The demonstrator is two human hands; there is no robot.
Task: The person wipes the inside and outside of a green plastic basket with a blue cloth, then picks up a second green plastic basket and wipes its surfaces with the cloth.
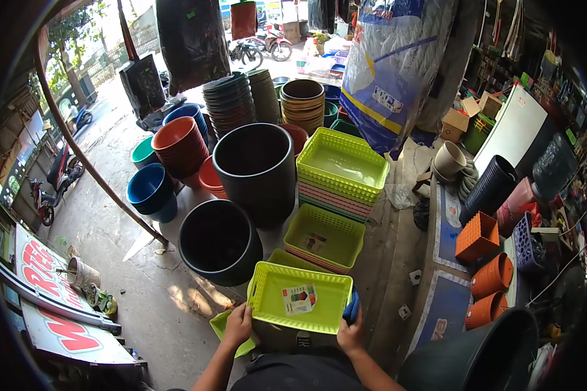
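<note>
Because the lime-green perforated plastic basket (299, 296) is held only at its near corners, it could tip forward and knock the low stack of matching green baskets (324, 236) just beyond it, or the black round plastic tub (220, 241) to its left. The left hand (238, 324) has its fingers curled around the near left rim; the right hand (351, 334) grips the near right corner together with something blue. The basket is rectangular and shallow, with a colourful paper label inside, and sits low in front of the person.
</note>
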